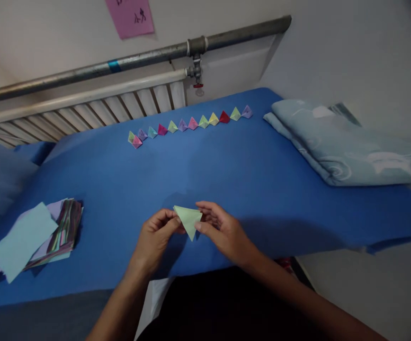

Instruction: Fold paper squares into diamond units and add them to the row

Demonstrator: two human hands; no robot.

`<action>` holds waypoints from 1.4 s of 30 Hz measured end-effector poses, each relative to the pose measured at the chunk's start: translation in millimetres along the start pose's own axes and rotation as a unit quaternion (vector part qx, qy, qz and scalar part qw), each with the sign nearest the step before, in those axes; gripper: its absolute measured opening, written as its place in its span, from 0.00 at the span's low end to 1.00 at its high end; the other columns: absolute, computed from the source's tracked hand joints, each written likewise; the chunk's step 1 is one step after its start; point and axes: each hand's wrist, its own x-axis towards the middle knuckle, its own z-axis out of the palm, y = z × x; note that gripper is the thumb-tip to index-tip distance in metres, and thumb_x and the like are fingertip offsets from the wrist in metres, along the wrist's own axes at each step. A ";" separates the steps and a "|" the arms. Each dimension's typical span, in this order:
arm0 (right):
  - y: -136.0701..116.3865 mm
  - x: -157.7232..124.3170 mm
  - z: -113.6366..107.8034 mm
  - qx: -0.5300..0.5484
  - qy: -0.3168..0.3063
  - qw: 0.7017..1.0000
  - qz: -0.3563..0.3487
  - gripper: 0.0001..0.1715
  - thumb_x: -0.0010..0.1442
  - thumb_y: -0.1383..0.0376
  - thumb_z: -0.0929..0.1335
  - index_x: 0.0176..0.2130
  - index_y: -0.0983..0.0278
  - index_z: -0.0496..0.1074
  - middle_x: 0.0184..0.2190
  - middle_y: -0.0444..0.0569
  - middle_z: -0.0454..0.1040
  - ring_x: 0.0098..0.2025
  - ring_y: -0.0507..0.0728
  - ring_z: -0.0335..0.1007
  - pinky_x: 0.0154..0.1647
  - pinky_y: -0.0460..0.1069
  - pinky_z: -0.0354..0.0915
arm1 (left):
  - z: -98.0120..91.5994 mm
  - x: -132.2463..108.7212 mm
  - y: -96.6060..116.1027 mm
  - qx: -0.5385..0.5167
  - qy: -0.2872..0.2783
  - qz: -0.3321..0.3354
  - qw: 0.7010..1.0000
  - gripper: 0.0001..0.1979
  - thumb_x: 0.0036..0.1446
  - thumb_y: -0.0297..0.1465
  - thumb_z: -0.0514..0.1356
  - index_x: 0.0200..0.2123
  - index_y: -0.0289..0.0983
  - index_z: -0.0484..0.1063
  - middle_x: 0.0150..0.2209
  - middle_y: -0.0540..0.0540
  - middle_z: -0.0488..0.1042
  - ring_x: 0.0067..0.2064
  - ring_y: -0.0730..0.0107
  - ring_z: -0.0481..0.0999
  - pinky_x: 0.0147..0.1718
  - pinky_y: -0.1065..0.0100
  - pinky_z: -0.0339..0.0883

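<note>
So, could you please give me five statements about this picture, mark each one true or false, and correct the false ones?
1. The left hand and the right hand both hold the green paper. True.
2. The paper stack lies at the right end of the blue sheet. False: the paper stack lies at the left of the blue sheet.
3. The row of small folded papers lies beyond the hands. True.
4. The valve handle is green. False: the valve handle is red.
5. A pink note is above the pipe. True.
</note>
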 end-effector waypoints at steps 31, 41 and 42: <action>1.7 -1.8 7.6 0.101 0.017 0.989 0.109 0.14 0.46 0.65 0.68 0.37 0.62 0.68 0.27 0.41 0.71 0.23 0.48 0.62 0.21 0.44 0.59 | 6.5 -4.7 -1.0 -0.107 -0.047 -0.185 0.976 0.14 0.43 0.33 0.69 0.34 0.32 0.75 0.29 0.46 0.78 0.26 0.74 0.77 0.26 0.73 0.73; 7.5 0.5 9.8 0.085 0.012 0.992 0.092 0.15 0.48 0.65 0.68 0.39 0.62 0.66 0.28 0.42 0.71 0.23 0.49 0.63 0.20 0.44 0.59 | 12.1 -7.2 2.5 0.024 -0.037 -0.131 0.990 0.09 0.46 0.34 0.63 0.29 0.34 0.75 0.25 0.48 0.76 0.27 0.74 0.74 0.28 0.73 0.69; 8.0 0.6 9.4 0.078 0.013 0.993 0.086 0.16 0.48 0.65 0.67 0.40 0.62 0.66 0.29 0.42 0.71 0.24 0.50 0.64 0.20 0.44 0.60 | 12.8 -7.5 3.3 0.034 -0.036 -0.124 0.991 0.09 0.46 0.34 0.62 0.28 0.34 0.74 0.24 0.48 0.75 0.26 0.74 0.74 0.28 0.72 0.69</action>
